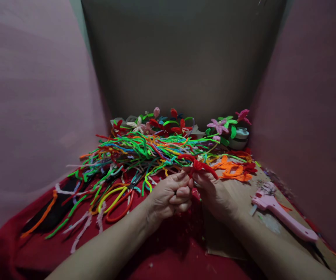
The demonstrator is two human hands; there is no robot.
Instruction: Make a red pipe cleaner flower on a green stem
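A red pipe-cleaner flower is held up at the centre, its petals spread to both sides and a pale bit at its top. My left hand is closed, with thumb and fingers pinching the flower's base. My right hand grips it from the other side, its thumb against the red petals. The two hands touch or nearly touch below the flower. Behind them lies a big heap of coloured pipe cleaners, mostly green.
Scissors with red and yellow handles lie left of my hands on the red cloth. At the right, a pink glue gun rests on cardboard. Orange pieces and finished flowers sit behind. Pink sheets flank both sides.
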